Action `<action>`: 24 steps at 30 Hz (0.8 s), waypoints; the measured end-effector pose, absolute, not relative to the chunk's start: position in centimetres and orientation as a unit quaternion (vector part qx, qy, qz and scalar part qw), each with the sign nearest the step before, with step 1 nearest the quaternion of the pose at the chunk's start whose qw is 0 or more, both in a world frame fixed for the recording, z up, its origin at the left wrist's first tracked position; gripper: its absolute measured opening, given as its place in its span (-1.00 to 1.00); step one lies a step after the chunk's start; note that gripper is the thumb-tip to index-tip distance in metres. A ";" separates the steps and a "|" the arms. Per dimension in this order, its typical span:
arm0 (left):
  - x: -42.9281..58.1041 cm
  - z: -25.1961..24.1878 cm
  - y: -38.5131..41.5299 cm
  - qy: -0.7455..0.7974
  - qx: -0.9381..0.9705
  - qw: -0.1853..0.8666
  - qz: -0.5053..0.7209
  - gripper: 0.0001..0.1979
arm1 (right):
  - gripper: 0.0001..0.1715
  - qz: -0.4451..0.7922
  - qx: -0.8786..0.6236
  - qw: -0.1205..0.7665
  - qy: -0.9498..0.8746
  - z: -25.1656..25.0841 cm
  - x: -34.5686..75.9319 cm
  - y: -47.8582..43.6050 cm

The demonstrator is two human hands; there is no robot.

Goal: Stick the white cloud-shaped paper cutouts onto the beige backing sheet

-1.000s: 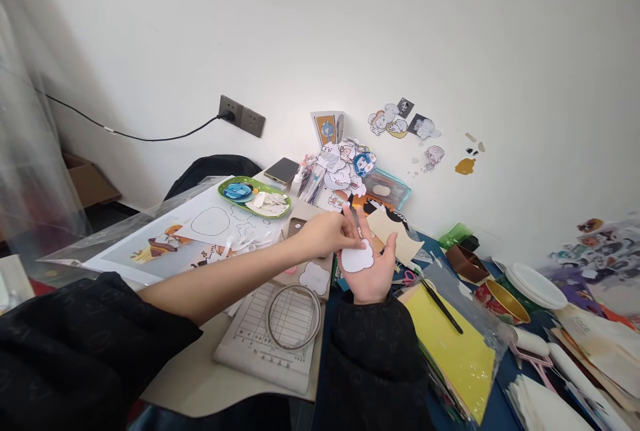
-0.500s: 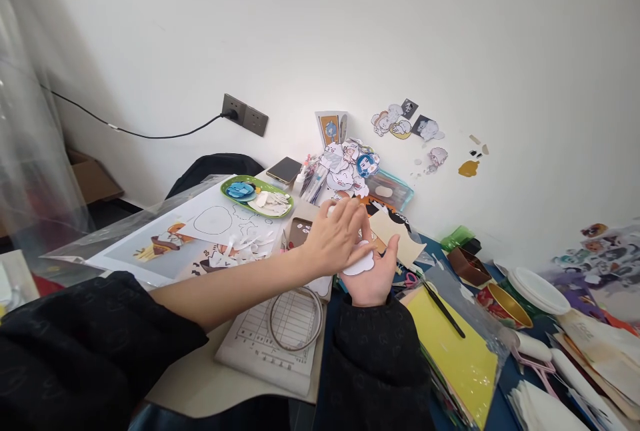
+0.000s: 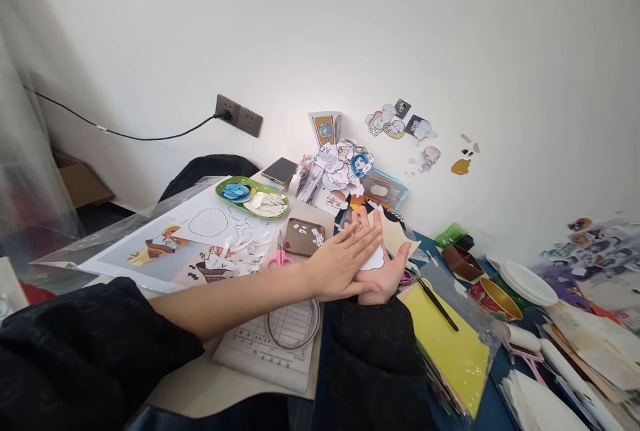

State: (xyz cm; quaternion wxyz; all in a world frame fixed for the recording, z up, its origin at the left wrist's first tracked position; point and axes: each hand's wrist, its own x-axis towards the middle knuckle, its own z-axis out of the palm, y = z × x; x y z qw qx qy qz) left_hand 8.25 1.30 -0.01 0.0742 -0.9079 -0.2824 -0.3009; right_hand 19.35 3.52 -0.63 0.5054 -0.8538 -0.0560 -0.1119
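Observation:
My right hand (image 3: 393,268) is palm up with its fingers stretched out and thumb apart. On that palm rests a small white paper cutout (image 3: 376,259) with a scalloped edge. My left hand (image 3: 337,261) lies flat across it, palm down and fingers straight, covering part of the cutout. Just left of the hands is a brown tray (image 3: 295,244) with small paper bits. Pink-handled scissors (image 3: 279,260) lean by its left corner. Below my left forearm, a metal ring (image 3: 270,328) sits on a printed form pad (image 3: 250,354).
A green tray (image 3: 220,186) holds blue and white paper pieces, beside a phone (image 3: 280,170). Printed drawings (image 3: 150,264) lie at left. At right are yellow sheets (image 3: 445,344) with a black pen (image 3: 440,304), a red-gold bowl (image 3: 495,298) and a lint roller (image 3: 523,341).
My left hand has slid down and flattened across the right palm, fingers now straighter. Both hands have moved slightly right, uncovering the brown tray and pink scissors. The view has shifted slightly.

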 end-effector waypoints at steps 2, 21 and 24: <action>8.1 0.2 1.7 -0.348 -0.881 0.051 -0.317 -0.22 | -0.35 -0.069 -0.847 0.513 -0.123 0.0 20.1 3.0; 7.0 3.1 3.3 -0.422 -0.782 -0.319 -0.329 -0.92 | -0.35 0.537 -0.309 0.673 -0.404 1.1 17.7 1.8; 7.0 2.9 3.4 -0.421 -0.783 -0.324 -0.324 -0.90 | -0.39 0.508 -0.336 0.668 -0.427 0.7 17.5 2.2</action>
